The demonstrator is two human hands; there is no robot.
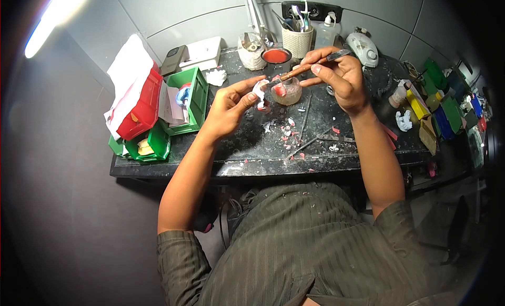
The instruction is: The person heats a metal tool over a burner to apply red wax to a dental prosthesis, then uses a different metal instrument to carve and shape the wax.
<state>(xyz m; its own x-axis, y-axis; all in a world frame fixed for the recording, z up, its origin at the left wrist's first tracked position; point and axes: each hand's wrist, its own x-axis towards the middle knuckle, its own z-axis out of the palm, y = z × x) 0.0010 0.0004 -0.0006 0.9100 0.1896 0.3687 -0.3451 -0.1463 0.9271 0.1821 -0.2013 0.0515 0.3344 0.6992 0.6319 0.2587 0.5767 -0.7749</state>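
Note:
My left hand (231, 108) pinches a small white and pink piece (260, 94) above the dark bench. My right hand (341, 79) holds a brown-handled tool (297, 72), its tip pointing left at the piece; whether they touch I cannot tell. Just behind and below the tool is a round glass jar (287, 94) with something pink at its left side. A round dish of red material (276, 55) sits behind the tool. White and pink scraps (288, 132) are scattered on the bench nearer to me.
Green bins (195, 103) and a red bin (142, 108) stand at the left. Thin metal tools (309, 144) lie near the front edge. Behind are a woven cup of brushes (298, 41) and a bottle (326, 33). Boxes and a yellow item (416, 103) crowd the right.

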